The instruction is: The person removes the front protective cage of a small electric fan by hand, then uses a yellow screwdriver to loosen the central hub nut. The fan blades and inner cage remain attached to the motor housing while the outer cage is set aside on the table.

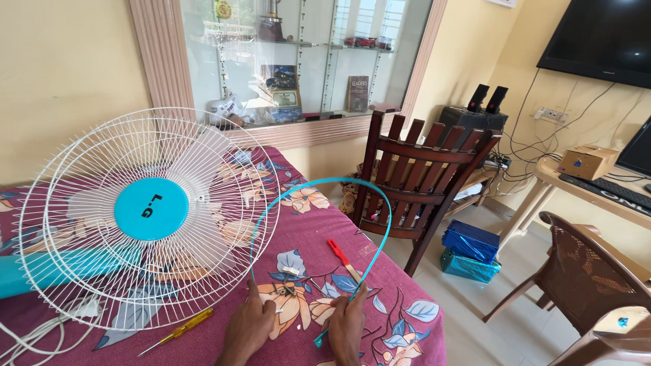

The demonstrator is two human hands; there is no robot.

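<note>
Both wrists are cut off by the bottom edge, and the fan (pixel 146 217) base leaves the left edge.

The walls (pixel 61 61) are yellow. A glass cabinet (pixel 291 61) with shelves sits in one wall. A dark wooden chair (pixel 424 169) stands on the pale tiled floor (pixel 475 312). A black TV (pixel 600 37) hangs high up. Daylight fills the room.

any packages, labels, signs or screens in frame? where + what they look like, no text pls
Round label: middle of the white fan guard on the table, turquoise with dark marks.
Television: wall, top right, flat, black, dark.
Monitor: right edge over a keyboard, black, partly cut off.
Cardboard box: on the side desk, small, brown.
Book: glass cabinet shelf, upright, dark cover.
</note>
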